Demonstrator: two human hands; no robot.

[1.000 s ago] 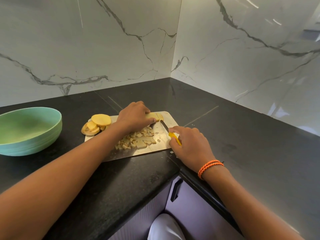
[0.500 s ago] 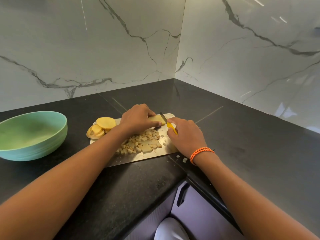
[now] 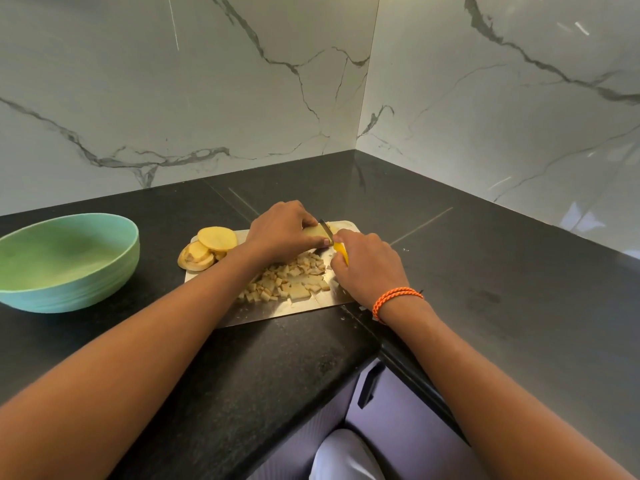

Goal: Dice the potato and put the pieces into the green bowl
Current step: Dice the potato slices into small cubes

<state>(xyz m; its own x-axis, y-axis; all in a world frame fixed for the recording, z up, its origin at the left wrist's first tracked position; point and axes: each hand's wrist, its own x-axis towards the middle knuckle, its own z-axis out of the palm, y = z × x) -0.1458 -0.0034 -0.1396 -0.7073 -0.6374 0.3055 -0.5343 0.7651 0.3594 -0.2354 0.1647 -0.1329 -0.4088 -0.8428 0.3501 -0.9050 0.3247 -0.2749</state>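
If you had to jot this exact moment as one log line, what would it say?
stage: dicing | left hand holds potato piece | right hand grips knife | diced pieces on cutting board | green bowl empty

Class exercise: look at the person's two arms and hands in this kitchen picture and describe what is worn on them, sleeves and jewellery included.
Both forearms are bare to the frame's bottom edge, with no sleeve in view. The right hand has an orange braided cord bracelet looped twice round its wrist, with a dark knot at the outer side. The left hand shows no ring, watch or band. No gloves on either.
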